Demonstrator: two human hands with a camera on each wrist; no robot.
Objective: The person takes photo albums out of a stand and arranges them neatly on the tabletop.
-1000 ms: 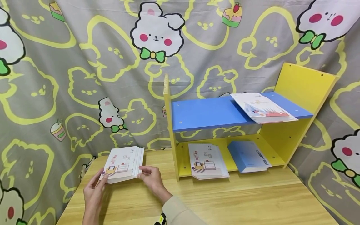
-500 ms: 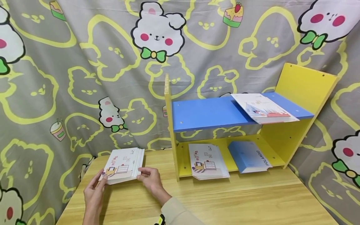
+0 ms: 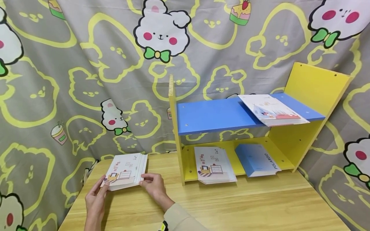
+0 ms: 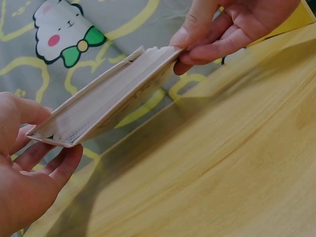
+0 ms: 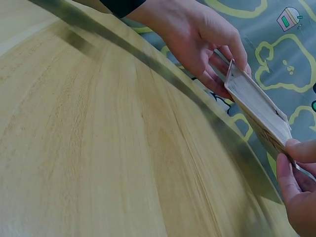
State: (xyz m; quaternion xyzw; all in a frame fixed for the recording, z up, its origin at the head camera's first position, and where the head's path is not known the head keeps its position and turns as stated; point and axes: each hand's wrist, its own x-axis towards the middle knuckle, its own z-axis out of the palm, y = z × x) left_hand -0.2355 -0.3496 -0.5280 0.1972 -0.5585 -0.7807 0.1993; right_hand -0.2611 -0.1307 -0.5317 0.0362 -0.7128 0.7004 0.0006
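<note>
Both hands hold a white book [image 3: 123, 171] above the left part of the table. Its cover shows a drawn room with a yellow armchair and a dresser, and the pages stand out past the cover at the right side. My left hand [image 3: 96, 202] grips the near left corner at the spine, thumb on top and fingers beneath, as the left wrist view shows. At the opposite side, my right hand [image 3: 156, 189] pinches the page edge between thumb and fingers. In the right wrist view the book [image 5: 259, 106] is tilted and clear of the wood, with a shadow below.
A yellow and blue shelf [image 3: 208, 115] stands to the right. Its lower level bears a matching white book [image 3: 215, 165] and a blue POLAROID book [image 3: 257, 160]; another illustrated book [image 3: 273, 110] lies on the blue upper board. A patterned curtain [image 3: 121, 80] hangs behind the wooden table [image 3: 245, 205].
The book has sunk slightly toward me in the head view, and the right hand has moved a little left and down with it. Both grips stay the same.
</note>
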